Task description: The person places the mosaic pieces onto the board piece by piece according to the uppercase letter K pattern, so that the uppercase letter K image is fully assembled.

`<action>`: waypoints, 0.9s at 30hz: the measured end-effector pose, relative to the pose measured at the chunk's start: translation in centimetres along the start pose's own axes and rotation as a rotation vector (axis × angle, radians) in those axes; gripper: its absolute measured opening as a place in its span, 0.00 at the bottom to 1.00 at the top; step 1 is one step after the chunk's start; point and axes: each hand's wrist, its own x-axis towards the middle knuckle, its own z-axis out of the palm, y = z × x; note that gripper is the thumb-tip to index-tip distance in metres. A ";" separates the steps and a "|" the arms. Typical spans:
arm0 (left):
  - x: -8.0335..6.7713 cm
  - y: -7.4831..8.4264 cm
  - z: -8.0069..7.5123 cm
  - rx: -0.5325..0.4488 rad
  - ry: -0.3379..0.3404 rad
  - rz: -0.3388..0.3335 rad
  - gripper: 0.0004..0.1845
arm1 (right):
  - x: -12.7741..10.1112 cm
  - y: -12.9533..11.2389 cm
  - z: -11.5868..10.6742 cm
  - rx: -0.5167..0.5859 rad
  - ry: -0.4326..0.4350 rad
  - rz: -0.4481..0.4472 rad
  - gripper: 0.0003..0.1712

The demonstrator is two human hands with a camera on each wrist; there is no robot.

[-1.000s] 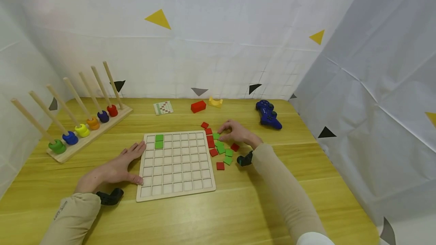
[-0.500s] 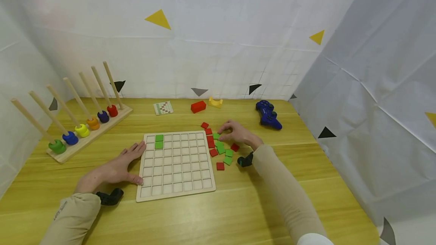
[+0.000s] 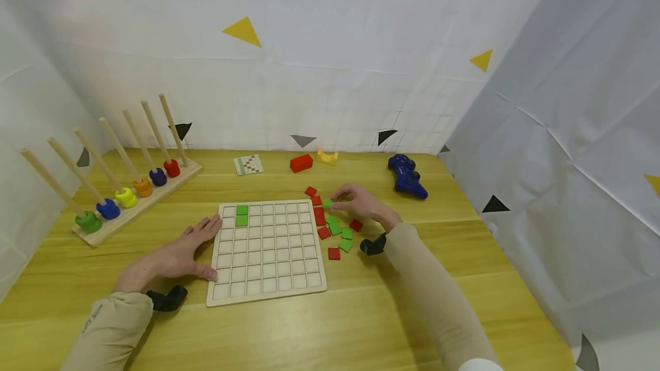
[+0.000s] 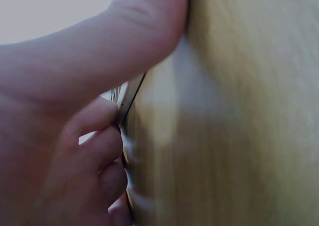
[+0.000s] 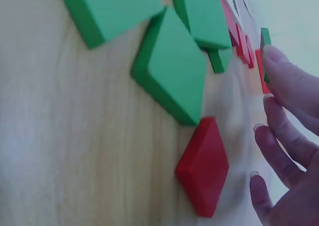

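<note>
tile (image 3: 327, 202), green, just lifted slightly, pinched in my right grip (image 3: 359, 201), likely free of the loose pieces (image 3: 335, 229); my left grip (image 3: 180, 253) spreads, touching the board (image 3: 268, 256)

Looks like matt pale wood in the gridded board (image 3: 269, 256) and peg stand (image 3: 154, 192), faintly glossy grained wood on the tabletop (image 3: 289, 336). Smooth on the green tiles (image 5: 174, 69) and red tiles (image 5: 205, 169) (plastic or painted wood, hard to tell); wrinkled matt cloth on the sleeve (image 3: 438, 293).
</note>
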 end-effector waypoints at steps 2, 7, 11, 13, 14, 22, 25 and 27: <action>0.0 0.0 0.0 -0.005 0.001 0.005 0.64 | 0.0 -0.5 0.1 -0.011 0.008 -0.017 0.16; 0.0 0.1 -0.1 -0.014 0.001 0.008 0.63 | 0.1 -2.6 0.7 -0.057 0.022 -0.038 0.17; 0.0 0.3 -0.1 -0.011 0.000 0.008 0.63 | 0.3 -4.3 1.4 -0.065 0.033 -0.049 0.15; 0.0 0.4 -0.1 -0.010 -0.003 0.007 0.63 | 0.4 -5.1 1.9 -0.071 0.038 -0.061 0.14; 0.0 0.4 -0.1 -0.009 -0.003 0.006 0.63 | 0.5 -5.5 2.2 -0.075 0.038 -0.074 0.14; 0.0 0.4 -0.1 -0.005 -0.004 0.003 0.63 | 1.5 -7.6 4.7 -0.109 0.016 -0.122 0.15; 0.0 0.4 -0.1 -0.007 -0.005 -0.001 0.63 | 1.9 -8.4 5.7 -0.130 -0.001 -0.141 0.16; 0.0 0.4 -0.1 -0.006 -0.005 0.000 0.63 | 2.0 -9.1 6.3 -0.115 -0.018 -0.153 0.17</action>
